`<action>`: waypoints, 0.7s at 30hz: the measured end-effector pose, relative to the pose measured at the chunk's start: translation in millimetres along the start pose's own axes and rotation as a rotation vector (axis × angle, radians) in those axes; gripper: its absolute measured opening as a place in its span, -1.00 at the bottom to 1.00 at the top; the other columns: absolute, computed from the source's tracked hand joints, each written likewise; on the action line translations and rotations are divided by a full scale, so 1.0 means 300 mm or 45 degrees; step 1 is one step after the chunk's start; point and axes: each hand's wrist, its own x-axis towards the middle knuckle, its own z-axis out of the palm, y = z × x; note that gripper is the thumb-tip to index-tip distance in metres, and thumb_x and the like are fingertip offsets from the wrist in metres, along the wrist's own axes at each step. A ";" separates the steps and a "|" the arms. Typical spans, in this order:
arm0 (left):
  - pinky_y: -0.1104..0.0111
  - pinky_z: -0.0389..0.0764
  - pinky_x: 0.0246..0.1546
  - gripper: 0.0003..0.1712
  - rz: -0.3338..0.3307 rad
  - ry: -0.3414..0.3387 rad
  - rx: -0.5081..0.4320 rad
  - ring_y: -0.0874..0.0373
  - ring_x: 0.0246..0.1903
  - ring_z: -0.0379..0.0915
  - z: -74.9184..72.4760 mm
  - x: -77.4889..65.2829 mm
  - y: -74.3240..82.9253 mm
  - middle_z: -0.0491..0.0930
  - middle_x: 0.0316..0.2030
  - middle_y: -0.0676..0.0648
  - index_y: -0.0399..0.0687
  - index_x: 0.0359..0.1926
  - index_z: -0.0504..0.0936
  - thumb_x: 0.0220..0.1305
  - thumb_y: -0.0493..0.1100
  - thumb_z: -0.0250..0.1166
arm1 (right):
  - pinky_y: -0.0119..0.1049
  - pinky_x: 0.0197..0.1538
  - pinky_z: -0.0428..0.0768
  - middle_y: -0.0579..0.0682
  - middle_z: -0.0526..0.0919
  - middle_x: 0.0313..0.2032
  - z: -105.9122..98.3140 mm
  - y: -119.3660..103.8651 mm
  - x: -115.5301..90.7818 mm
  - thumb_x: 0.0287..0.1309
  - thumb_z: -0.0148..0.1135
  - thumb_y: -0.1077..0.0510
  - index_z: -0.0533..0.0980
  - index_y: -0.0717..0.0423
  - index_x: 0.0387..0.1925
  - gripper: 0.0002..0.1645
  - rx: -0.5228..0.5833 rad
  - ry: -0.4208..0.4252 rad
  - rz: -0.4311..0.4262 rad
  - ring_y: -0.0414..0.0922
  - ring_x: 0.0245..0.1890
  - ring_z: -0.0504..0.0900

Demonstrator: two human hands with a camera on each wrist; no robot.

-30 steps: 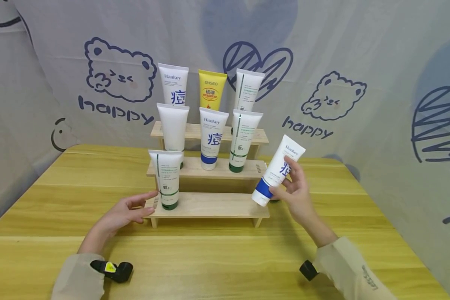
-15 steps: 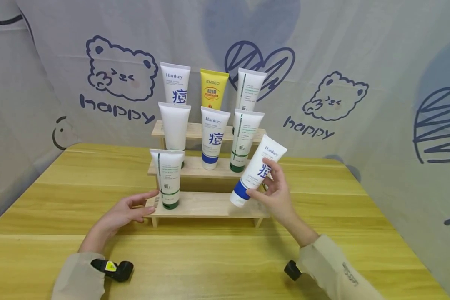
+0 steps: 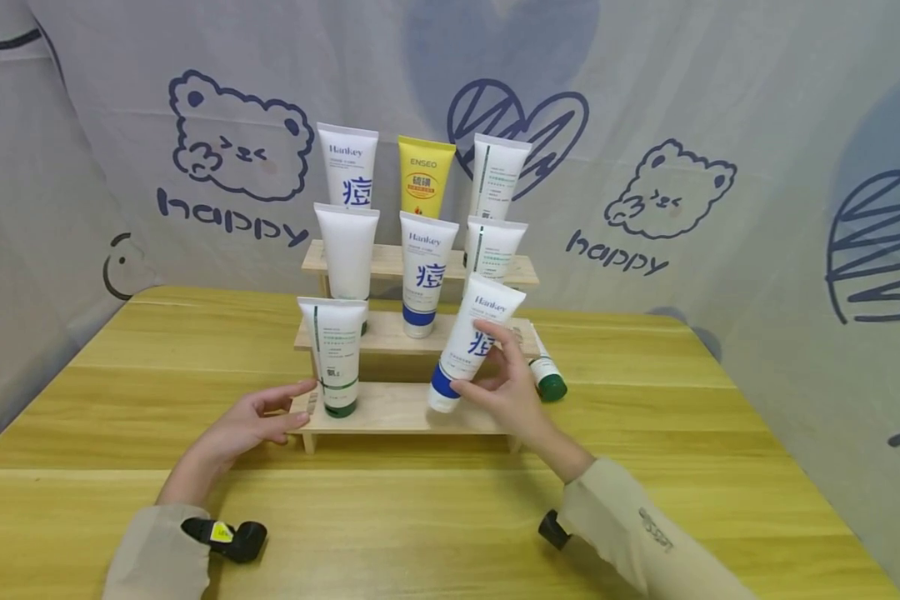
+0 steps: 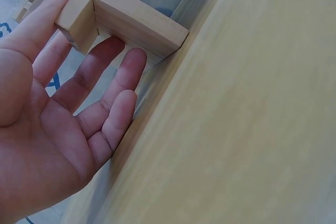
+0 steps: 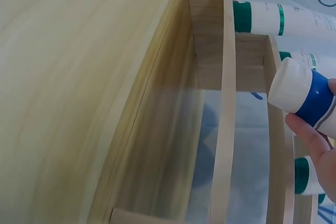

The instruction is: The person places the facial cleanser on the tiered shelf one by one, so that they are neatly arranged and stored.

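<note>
In the head view my right hand [image 3: 515, 392] grips a white squeeze tube [image 3: 461, 343] with a blue band and Hankey lettering. The tube tilts, cap end down, over the right half of the lowest step of a three-step wooden display stand [image 3: 393, 400]. In the right wrist view the white cap [image 5: 290, 85] shows apart from the bottom board. My left hand [image 3: 251, 425] holds the stand's lower left end, its thumb and fingers about the board end [image 4: 84, 14] in the left wrist view. Close to those fingers a green-capped white tube [image 3: 337, 358] stands on the lowest step.
The middle step holds a plain white tube [image 3: 347, 250], a Hankey tube [image 3: 424, 271] and a partly covered green-striped tube [image 3: 495, 246]. Behind them stand a yellow tube [image 3: 424, 177] and two white ones. Another green-capped tube [image 3: 547, 375] lies right of the stand on the wooden table [image 3: 660, 408].
My right hand has carried the blue-banded tube leftward, from beyond the stand's right end to over the lowest step. The tube lying on the table has come into sight. My left hand stays put.
</note>
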 end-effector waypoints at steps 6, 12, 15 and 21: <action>0.29 0.49 -0.33 -0.30 0.011 -0.003 -0.009 0.07 -0.23 0.34 0.000 -0.002 -0.004 0.13 0.19 -0.40 -0.25 0.26 0.21 0.16 -0.09 0.23 | -0.23 -0.36 0.58 0.21 0.26 0.08 0.041 0.021 0.019 -0.18 0.28 0.52 0.17 0.25 0.17 -0.18 -0.109 -0.059 -0.109 0.11 -0.07 0.42; 0.28 0.49 -0.31 -0.30 0.006 0.004 -0.001 0.05 -0.20 0.33 0.000 -0.006 -0.004 0.12 0.20 -0.40 -0.24 0.26 0.21 0.17 -0.09 0.22 | -0.19 -0.43 0.57 0.28 0.25 0.03 0.076 0.042 0.028 -0.22 0.31 0.52 0.22 0.28 0.13 -0.20 -0.182 -0.073 -0.188 0.14 -0.13 0.43; 0.28 0.49 -0.31 -0.30 0.000 0.009 0.002 0.03 -0.19 0.33 -0.001 -0.007 -0.001 0.12 0.20 -0.40 -0.23 0.27 0.21 0.17 -0.08 0.22 | -0.17 -0.44 0.57 0.34 0.24 0.02 0.092 0.024 0.033 -0.25 0.29 0.56 0.22 0.34 0.08 -0.23 -0.212 -0.081 -0.233 0.18 -0.17 0.42; 0.28 0.50 -0.31 -0.31 0.007 0.002 0.015 -0.01 -0.15 0.30 -0.001 -0.004 0.001 0.10 0.22 -0.37 -0.22 0.27 0.21 0.17 -0.07 0.22 | -0.20 -0.44 0.58 0.37 0.26 -0.10 0.118 -0.026 0.030 -0.26 0.26 0.61 0.23 0.40 0.02 -0.30 -0.258 -0.116 -0.311 0.16 -0.22 0.39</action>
